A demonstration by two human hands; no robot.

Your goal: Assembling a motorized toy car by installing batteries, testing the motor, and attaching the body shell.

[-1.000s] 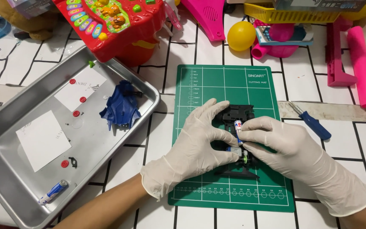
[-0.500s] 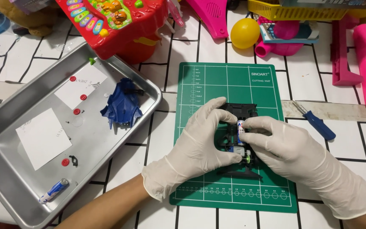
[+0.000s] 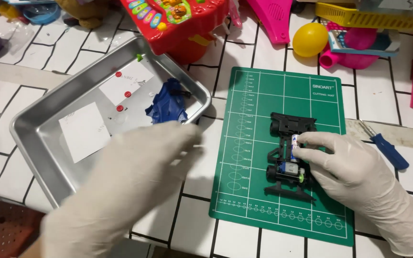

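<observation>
**Battery going into a small toy-car frame**

The right hand (image 3: 354, 177), in a pale glove, rests on the green cutting mat (image 3: 283, 86) with its fingertips (image 3: 304, 143) pinched on a small cylindrical battery (image 3: 294, 145) that sits in the middle of the black toy-car chassis (image 3: 288, 162). The chassis lies flat near the mat's centre, a little silver motor (image 3: 290, 168) showing at its lower end. To do this step well, I'd say the battery wants to go in level, pressed straight down between its contacts, while the frame is kept from sliding on the mat.

The left hand (image 3: 125, 186) is off the chassis, hovering over the near edge of the metal tray (image 3: 34, 143). It is blurred, so whether it holds anything is hard to say; the fingers look loosely spread and empty.

In the tray lie two white paper squares (image 3: 84, 131), a few small red round pieces (image 3: 127, 94), a tiny green bit near the far corner, and a crumpled blue glove (image 3: 167, 102) against the right wall.

A blue-handled screwdriver (image 3: 388, 149) lies on the tiled table (image 3: 388, 91) just right of the mat. Beyond the mat lies a jumble of toys: a red one, a yellow egg shape (image 3: 310, 39) and pink plastic pieces.
</observation>
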